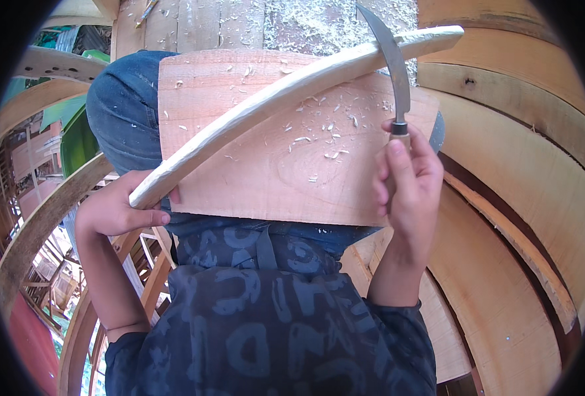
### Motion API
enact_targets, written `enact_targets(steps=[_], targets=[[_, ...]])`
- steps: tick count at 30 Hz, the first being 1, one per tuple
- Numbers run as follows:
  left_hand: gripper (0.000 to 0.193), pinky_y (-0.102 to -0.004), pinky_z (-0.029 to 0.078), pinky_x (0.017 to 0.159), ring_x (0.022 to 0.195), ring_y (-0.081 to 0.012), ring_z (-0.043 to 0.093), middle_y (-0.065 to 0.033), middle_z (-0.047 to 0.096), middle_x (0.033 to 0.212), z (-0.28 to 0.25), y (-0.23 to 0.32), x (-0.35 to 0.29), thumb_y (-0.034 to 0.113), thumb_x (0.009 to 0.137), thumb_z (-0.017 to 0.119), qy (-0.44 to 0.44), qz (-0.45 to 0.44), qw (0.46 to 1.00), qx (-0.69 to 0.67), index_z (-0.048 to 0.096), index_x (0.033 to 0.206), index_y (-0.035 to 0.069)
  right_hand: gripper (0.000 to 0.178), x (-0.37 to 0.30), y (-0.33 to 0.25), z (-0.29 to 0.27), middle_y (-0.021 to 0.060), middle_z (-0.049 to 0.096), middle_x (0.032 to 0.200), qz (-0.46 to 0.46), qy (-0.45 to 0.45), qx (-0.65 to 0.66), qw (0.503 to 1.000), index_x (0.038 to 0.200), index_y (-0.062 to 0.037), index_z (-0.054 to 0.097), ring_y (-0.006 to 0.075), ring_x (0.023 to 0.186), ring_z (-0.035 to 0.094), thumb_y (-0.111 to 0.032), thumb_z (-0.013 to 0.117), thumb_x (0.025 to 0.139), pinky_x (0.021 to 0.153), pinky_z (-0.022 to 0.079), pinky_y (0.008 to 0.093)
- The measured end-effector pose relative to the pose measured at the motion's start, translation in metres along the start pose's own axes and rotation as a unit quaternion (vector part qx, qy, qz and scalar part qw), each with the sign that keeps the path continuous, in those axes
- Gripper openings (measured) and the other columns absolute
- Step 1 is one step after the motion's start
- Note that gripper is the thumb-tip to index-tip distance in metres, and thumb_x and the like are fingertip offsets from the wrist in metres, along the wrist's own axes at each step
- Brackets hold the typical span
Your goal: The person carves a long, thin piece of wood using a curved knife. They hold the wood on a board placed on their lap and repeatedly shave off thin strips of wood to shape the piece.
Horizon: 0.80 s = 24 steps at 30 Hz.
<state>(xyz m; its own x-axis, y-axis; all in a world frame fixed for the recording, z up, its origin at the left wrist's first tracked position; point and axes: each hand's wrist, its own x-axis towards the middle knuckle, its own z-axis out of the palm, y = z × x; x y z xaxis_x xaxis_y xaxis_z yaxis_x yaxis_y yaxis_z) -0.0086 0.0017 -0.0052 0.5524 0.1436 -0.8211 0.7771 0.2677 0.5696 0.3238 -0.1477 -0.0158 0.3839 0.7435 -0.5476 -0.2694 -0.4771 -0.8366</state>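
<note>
A long, pale stick of peeled wood [259, 105] slants across my lap, from near my left hip up to the far right. My left hand [117, 204] is closed around its near end, thumb along the underside. In my right hand [411, 171] is the wooden handle of a curved knife [394, 72]. Its blade points away from me and crosses over the stick near the far end; whether it touches the wood I cannot tell. Under the stick a wide wooden board [273, 178] rests on my thighs, with shavings scattered on it.
Wood shavings [332, 23] cover part of the plank floor [197, 26] beyond the board. Curved wooden planks [504, 264] rise along the right side. On the left are a bent wooden strip [38, 224] and green leaves [78, 135]. A thin tool [147, 12] lies at the far left.
</note>
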Motion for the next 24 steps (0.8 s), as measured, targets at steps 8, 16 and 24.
enact_targets(steps=[8, 16, 24], targets=[[0.036, -0.0268, 0.045, 0.066, 0.072, -0.0104, 0.055, -0.0015, 0.059, 0.079, -0.004, 0.003, 0.000, 0.021, 0.073, 0.078, -0.026, -0.025, 0.999, 0.011, 0.063, 0.102, 0.005, 0.026, -0.002, 0.009, 0.009, 0.0002, 0.049, 0.063, -0.041, 0.006, 0.006, 0.999, 0.117, 0.0009, 0.057, 0.0036, 0.041, 0.040, -0.017, 0.052, 0.098, 0.034, 0.027, 0.0186], [0.036, -0.0283, 0.046, 0.071, 0.077, -0.0119, 0.055, -0.0042, 0.060, 0.087, -0.002, 0.001, -0.003, 0.018, 0.071, 0.077, -0.002, -0.045, 0.999, 0.005, 0.062, 0.100, 0.004, 0.031, 0.018, 0.033, -0.011, -0.0011, 0.053, 0.070, -0.199, 0.080, -0.163, 0.963, 0.121, 0.0066, 0.057, 0.0026, 0.054, 0.043, -0.011, 0.057, 0.095, 0.047, 0.032, 0.0175], [0.033, -0.0298, 0.045, 0.075, 0.082, -0.0145, 0.055, -0.0037, 0.060, 0.088, -0.003, 0.006, -0.007, 0.017, 0.073, 0.077, -0.002, -0.040, 0.999, 0.023, 0.062, 0.099, 0.004, 0.032, 0.010, 0.035, 0.003, 0.0155, 0.069, 0.093, -0.311, 0.164, -0.313, 0.883, 0.117, 0.0069, 0.059, 0.0134, 0.082, 0.065, -0.004, 0.066, 0.088, 0.074, 0.051, 0.0265]])
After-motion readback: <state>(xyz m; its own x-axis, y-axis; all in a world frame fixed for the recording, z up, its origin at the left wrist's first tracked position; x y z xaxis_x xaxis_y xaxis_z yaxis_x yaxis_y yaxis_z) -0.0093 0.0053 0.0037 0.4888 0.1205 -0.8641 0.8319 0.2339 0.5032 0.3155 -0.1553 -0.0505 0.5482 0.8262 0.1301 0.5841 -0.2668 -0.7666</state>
